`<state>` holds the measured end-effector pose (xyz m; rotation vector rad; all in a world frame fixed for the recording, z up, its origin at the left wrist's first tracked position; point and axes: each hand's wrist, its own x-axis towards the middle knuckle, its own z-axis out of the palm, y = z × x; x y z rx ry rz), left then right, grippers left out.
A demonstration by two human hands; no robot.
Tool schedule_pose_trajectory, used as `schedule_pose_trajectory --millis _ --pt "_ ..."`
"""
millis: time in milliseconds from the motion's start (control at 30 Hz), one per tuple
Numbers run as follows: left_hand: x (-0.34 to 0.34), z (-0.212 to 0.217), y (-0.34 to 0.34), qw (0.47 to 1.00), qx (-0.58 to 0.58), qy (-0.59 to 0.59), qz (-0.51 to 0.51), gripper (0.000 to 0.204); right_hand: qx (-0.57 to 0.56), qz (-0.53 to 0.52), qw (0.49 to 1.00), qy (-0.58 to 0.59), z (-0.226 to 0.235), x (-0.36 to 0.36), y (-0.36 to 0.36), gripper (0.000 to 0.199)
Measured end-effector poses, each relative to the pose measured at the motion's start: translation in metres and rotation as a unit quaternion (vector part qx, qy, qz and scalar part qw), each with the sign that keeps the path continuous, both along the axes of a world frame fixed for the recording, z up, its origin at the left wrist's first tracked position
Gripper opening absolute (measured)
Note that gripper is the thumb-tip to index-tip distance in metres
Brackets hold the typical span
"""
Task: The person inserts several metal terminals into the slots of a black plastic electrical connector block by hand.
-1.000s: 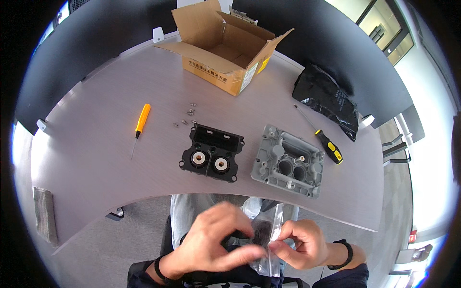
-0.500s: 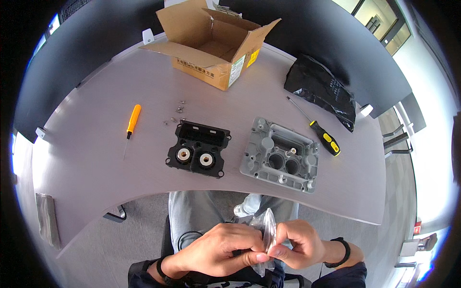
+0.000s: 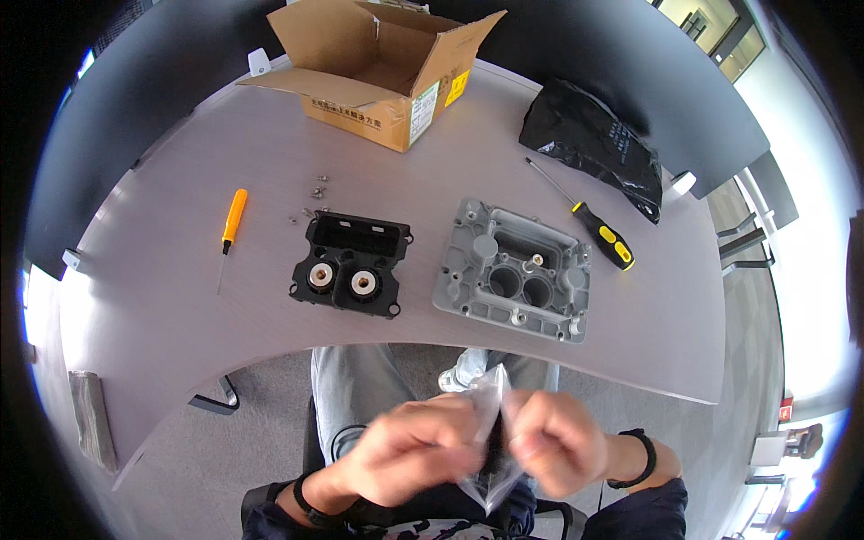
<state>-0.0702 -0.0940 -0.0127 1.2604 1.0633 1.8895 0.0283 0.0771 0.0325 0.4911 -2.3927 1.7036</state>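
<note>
Over my lap, a clear plastic bag (image 3: 491, 409) is stretched between both hands, its two sides drawn apart. My left hand (image 3: 416, 450) grips one side with closed fingers, blurred by motion. On the other side my right hand (image 3: 556, 443) pinches the film, also blurred. Something dark shows between the bag's sides; I cannot make out what it is. Beyond my hands, on the desk, lie a black plastic housing (image 3: 349, 265) with two metal-ringed round fittings and a grey cast metal housing (image 3: 515, 270) with two round bores.
Several small screws (image 3: 319, 191) lie behind the black housing, with a yellow screwdriver (image 3: 234, 220) to their left. A black-and-yellow screwdriver (image 3: 601, 236) rests right of the grey housing. An open cardboard box (image 3: 360, 117) and a black plastic bag (image 3: 589, 144) stand at the back. A grey cloth (image 3: 90, 421) lies at the desk's left end.
Both hands have pulled apart, and the clear bag between them has spread wider. The desk and its things sit slightly higher and further left in the view.
</note>
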Motion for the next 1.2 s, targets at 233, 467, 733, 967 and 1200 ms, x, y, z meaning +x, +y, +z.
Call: schedule_pose_trajectory --millis 233,467,733,967,1200 --pt "-0.002 0.013 -0.009 0.997 -0.011 -0.004 0.074 0.015 -0.114 0.007 0.992 -0.051 -0.001 0.006 0.001 0.018" --pt "-0.004 -0.001 -0.01 0.989 0.049 -0.019 0.137 0.013 -0.257 0.019 0.966 -0.017 -0.003 0.006 0.001 0.018" --pt "0.011 -0.019 0.01 0.928 -0.04 -0.362 -0.077 0.064 -0.405 0.067 0.911 0.028 0.003 -0.001 -0.003 0.016" --pt "0.012 -0.032 0.002 0.922 0.088 -0.376 0.01 0.05 -0.159 -0.053 0.986 -0.007 0.006 -0.009 0.004 0.016" --pt "-0.028 0.027 -0.002 0.961 0.022 -0.163 0.22 0.052 0.149 -0.12 0.976 0.104 0.047 -0.039 0.001 0.039"
